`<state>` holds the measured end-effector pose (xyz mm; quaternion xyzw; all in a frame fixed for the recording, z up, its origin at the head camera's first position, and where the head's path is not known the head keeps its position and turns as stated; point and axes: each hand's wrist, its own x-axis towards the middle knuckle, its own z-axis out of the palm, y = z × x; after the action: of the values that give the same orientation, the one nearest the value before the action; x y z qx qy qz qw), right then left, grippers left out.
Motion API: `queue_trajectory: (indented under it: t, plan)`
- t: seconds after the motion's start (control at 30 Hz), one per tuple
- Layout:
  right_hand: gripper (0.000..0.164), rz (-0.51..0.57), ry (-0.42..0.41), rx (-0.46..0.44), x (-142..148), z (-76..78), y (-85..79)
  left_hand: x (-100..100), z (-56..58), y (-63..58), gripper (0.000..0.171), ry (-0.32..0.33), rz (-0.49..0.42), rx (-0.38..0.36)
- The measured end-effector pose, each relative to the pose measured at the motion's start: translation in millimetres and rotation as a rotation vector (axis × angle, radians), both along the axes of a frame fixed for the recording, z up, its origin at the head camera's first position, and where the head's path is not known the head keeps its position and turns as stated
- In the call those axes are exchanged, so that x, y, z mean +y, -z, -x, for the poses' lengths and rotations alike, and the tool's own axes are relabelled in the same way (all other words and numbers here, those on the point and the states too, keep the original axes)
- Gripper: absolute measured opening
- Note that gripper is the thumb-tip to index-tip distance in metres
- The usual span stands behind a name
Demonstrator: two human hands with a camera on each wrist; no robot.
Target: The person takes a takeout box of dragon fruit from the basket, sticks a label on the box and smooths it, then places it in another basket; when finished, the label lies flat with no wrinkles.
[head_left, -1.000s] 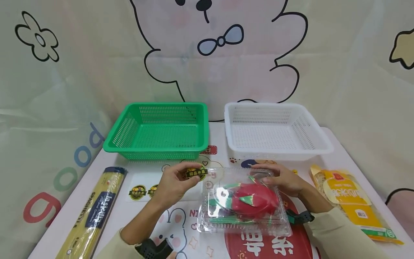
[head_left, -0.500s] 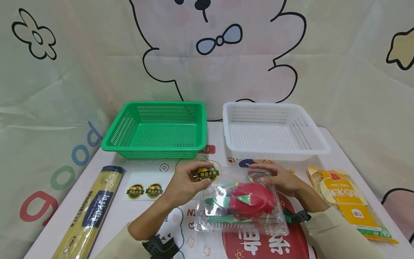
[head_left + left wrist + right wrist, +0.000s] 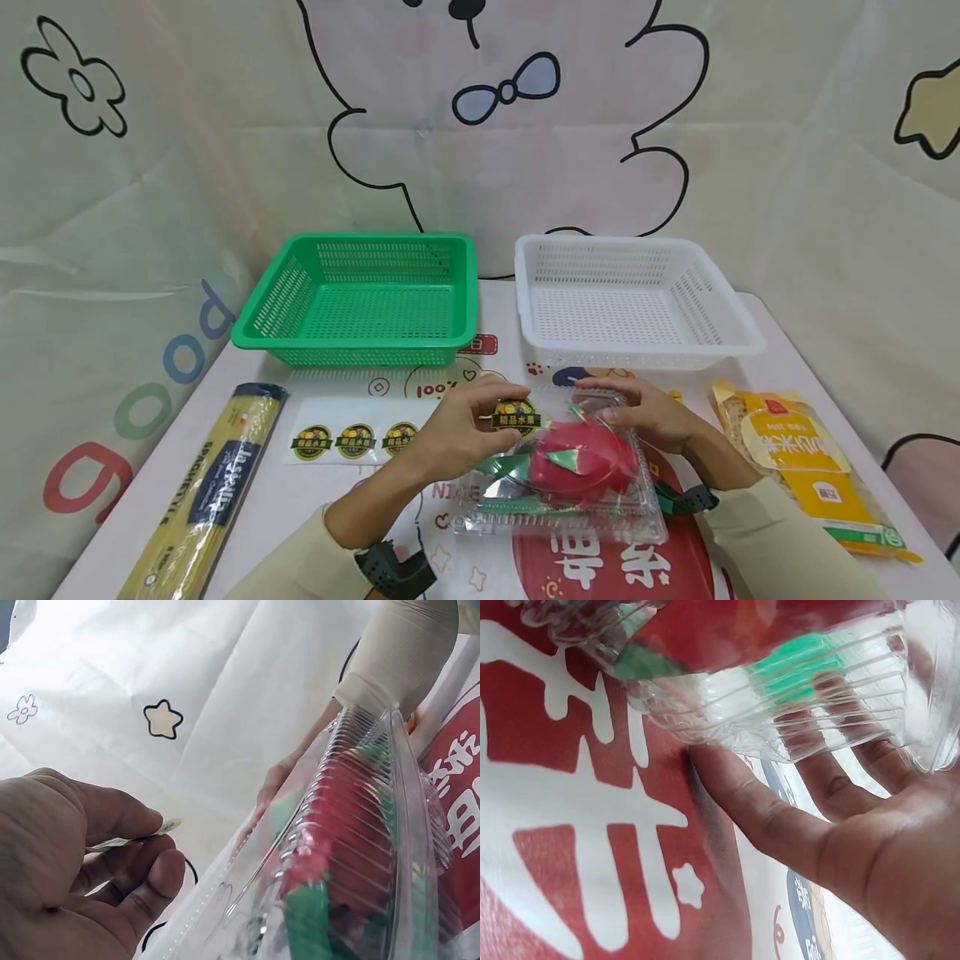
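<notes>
My left hand (image 3: pixel 468 429) pinches a round black, gold and green fruit sticker (image 3: pixel 516 419) between thumb and fingers. It is over the far left part of a clear plastic clamshell box (image 3: pixel 555 525). In the left wrist view the sticker (image 3: pixel 171 825) appears edge-on, apart from the box. Inside the box lies a red dragon fruit (image 3: pixel 585 467) with green tips. At the box's far right side my right hand (image 3: pixel 663 421) holds it, thumb by the lid. The right wrist view shows fingers (image 3: pixel 765 817) against the ribbed side and under it.
Green basket (image 3: pixel 367 333) and white basket (image 3: pixel 637 342) stand at the back. A spaghetti pack (image 3: pixel 217 492) lies left, a yellow grain bag (image 3: pixel 810 467) right. A sheet with several stickers (image 3: pixel 355 442) lies between the spaghetti and the left arm.
The left hand has moved right with the sticker, from the box's left edge to over its lid. More of the sticker sheet now shows. The right hand and box stay nearly still.
</notes>
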<state>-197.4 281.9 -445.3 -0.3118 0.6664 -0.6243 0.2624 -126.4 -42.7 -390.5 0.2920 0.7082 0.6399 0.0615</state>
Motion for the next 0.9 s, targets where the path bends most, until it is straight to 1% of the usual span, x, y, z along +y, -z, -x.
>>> queue_trajectory:
  t: [0.1,0.23,0.3,0.37,0.5,0.67,0.9]
  plan:
    - [0.053,-0.013,0.005,-0.004,0,0.1,-0.4,7,2.4,0.6,0.044,-0.011,0.032,0.022]
    - [0.052,-0.008,-0.005,-0.024,-1,0.8,-1.0,14,3.3,-0.2,0.04,0.0,0.051,-0.023]
    - [0.052,0.0,-0.011,-0.031,-2,1.1,-1.2,19,4.1,-0.8,0.038,0.015,0.054,-0.048]
    - [0.052,0.009,-0.016,-0.043,-2,1.1,-1.5,23,4.7,-2.2,0.037,0.018,0.08,-0.058]
    - [0.052,0.017,-0.021,-0.06,-3,1.1,-2.4,30,6.4,-2.6,0.038,-0.008,0.16,-0.051]
    - [0.051,0.037,-0.038,-0.068,-3,1.2,-3.2,37,8.8,-0.8,0.037,-0.022,0.203,-0.066]
    - [0.051,0.015,-0.014,-0.084,-2,1.4,-3.4,46,10.1,-1.5,0.035,-0.08,0.296,-0.064]
